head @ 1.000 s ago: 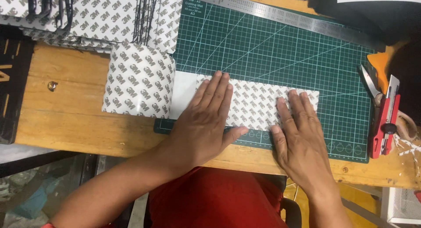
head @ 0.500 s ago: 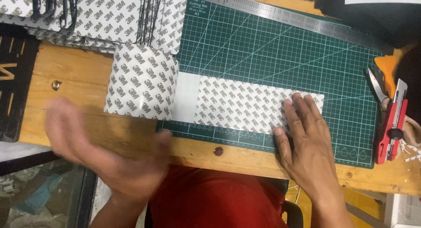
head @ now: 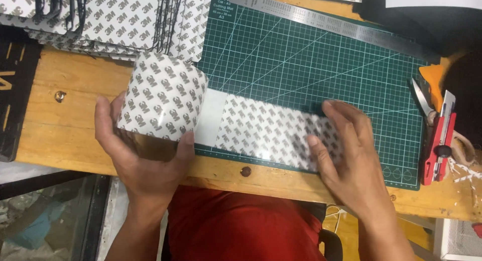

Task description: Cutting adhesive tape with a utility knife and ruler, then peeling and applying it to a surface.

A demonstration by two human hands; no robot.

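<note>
The left hand (head: 143, 158) cups the roll of patterned tape (head: 163, 95) from below, thumb on the roll's right side and fingers curled up its left, so it is closed around the roll over the bare wood of the workbench (head: 65, 125), just off the left edge of the green cutting mat (head: 311, 65). From the roll a strip of tape (head: 266, 133) runs rightward across the mat's lower part, first a plain white stretch, then the grey-patterned backing, its long lower edge lying close to the mat's near edge and roughly parallel to it. The right hand (head: 346, 158) lies open and flat on the strip's right end, fingers spread and pressing it to the mat, gripping nothing. Above the strip most of the mat's gridded surface is bare up to the steel ruler (head: 326, 25), which lies slanted along the mat's far edge. To the right, past the mat's edge, a red utility knife (head: 439, 143) lies beside a pair of scissors (head: 422, 97), both well apart from the right hand. At the upper left a stack of patterned sheets (head: 115, 20) overlaps the bench's far side and touches the mat's upper left corner, close behind the roll. The bench's near edge runs just under both wrists.
</note>
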